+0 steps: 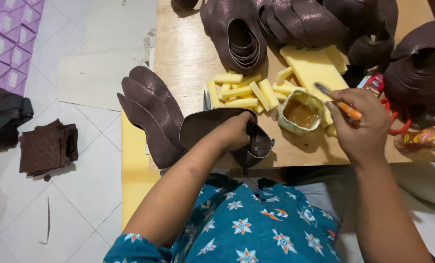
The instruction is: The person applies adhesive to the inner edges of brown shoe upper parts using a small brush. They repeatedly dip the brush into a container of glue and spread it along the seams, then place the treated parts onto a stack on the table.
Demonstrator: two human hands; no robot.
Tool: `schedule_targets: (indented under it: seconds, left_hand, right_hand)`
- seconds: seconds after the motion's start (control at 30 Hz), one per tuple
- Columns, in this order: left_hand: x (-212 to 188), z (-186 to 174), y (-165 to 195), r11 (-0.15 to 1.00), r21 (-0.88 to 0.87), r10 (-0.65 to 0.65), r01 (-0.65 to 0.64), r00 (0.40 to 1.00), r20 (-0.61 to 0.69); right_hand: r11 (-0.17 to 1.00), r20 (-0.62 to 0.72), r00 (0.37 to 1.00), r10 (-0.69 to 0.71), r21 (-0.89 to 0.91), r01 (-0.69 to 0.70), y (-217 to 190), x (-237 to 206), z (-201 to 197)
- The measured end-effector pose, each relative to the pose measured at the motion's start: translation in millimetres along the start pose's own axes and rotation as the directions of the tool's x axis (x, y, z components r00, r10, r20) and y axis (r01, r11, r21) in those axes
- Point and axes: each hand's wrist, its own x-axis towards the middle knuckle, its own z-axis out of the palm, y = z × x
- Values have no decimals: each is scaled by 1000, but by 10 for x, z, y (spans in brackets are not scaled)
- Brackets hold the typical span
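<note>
Now the left hand [234, 131] grips the soft, floppy brown shoe upper [212, 124] by its rim, centre board; at three o'clock, right hand [358, 124] pinches a brush [341, 103] over the glue tin [300, 113].

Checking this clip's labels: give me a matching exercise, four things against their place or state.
Things:
1. left hand
2. right hand
3. glue tin
4. foam strips

Places or states:
A. open, amber paste inside
B. holds an orange-handled brush
C. loose yellow pile on the board
D. grips a curved brown shoe upper

Pairs: 1-D, 2-B, 3-A, 4-C
</note>
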Motion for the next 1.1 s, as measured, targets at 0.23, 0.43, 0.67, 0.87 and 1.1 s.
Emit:
schedule_targets:
  seconds: [0.23, 0.43, 0.67, 0.87, 1.1]
  left_hand:
    - [237, 56, -178, 996, 75, 46, -47, 999, 22]
    - [360, 103, -235, 991, 93, 88, -92, 995, 47]
    - [414, 120, -159, 994, 91, 52, -58, 997, 62]
    - [279, 199, -120, 997, 42, 57, -57, 998, 7]
    - [223, 160, -41, 999, 27, 37, -36, 999, -39]
  right_hand:
    - [818, 463, 850, 251, 368, -442, -307, -232, 180]
    - [981, 534, 836, -124, 190, 24, -346, -316, 556]
    - [972, 516, 824, -234, 126, 197, -266, -290, 604]
    - [966, 448, 889, -97, 259, -25, -153, -357, 605]
    - [939, 639, 765, 86, 203, -276, -5, -223, 664]
